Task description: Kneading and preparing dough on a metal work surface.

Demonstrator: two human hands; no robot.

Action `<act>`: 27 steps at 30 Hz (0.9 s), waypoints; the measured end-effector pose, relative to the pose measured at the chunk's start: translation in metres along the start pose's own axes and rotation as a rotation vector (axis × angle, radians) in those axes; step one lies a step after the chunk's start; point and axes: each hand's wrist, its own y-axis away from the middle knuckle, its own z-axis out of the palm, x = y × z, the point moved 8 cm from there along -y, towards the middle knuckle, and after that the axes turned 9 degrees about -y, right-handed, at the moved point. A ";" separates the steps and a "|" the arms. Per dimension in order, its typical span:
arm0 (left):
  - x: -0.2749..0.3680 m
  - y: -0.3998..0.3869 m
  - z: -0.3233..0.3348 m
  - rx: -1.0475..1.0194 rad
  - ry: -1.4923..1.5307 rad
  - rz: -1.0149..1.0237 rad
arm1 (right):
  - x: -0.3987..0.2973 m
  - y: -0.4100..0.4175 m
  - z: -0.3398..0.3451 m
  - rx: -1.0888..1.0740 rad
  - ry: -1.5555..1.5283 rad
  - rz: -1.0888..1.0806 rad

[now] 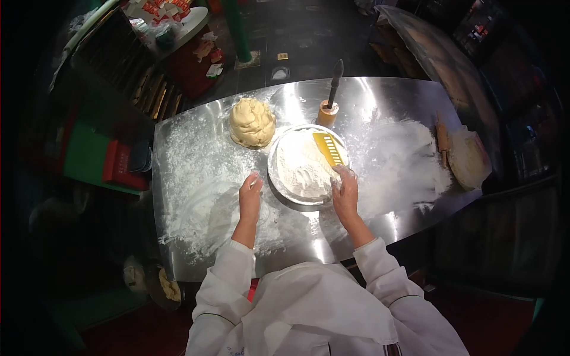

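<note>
A round metal bowl (277, 189) of white flour (296, 167) stands on the flour-dusted steel table. In it, a yellow slotted plastic scraper (328, 149) rests at the upper right. My right hand (345, 191) is at the bowl's right rim, its fingertips against the scraper's lower end; whether they grip it is unclear. To the bowl's left, my left hand (250, 196) is above the tabletop, holding nothing, thumb and fingers apart. A large lump of pale yellow dough (252, 123) sits beyond my left hand. Behind the bowl, a dark-handled tool (334, 86) stands upright in a cylindrical wooden holder (327, 114).
The steel table (311, 249) has scattered flour on both sides. A wooden rolling pin (441, 140) lies near its right edge, beside a plastic bag (467, 155). Beyond the table are a green post (236, 31) and a cluttered white counter (196, 22).
</note>
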 end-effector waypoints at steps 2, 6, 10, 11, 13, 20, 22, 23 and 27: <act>-0.019 -0.006 0.016 -0.043 0.037 -0.112 | 0.022 0.012 -0.020 0.166 0.016 0.051; -0.036 -0.005 0.058 -0.121 0.061 -0.279 | 0.088 0.031 -0.021 0.112 -0.036 0.348; -0.040 0.010 0.080 -0.081 0.127 -0.304 | 0.118 0.042 -0.005 -0.024 -0.256 0.487; -0.039 0.015 0.087 -0.080 0.169 -0.327 | 0.121 0.040 -0.007 -0.008 -0.255 0.488; -0.042 0.014 0.086 -0.095 0.192 -0.298 | 0.126 0.036 -0.002 -0.026 -0.284 0.534; -0.045 0.015 0.081 -0.045 0.195 -0.311 | 0.131 -0.052 -0.043 0.092 0.041 0.176; -0.044 0.018 0.082 -0.063 0.221 -0.329 | 0.124 -0.094 -0.043 0.031 0.028 0.149; -0.048 0.024 0.087 -0.084 0.297 -0.384 | 0.118 -0.114 -0.037 -0.034 0.020 0.131; -0.065 0.041 0.107 -0.225 0.447 -0.482 | 0.111 -0.182 0.007 -0.158 0.019 0.099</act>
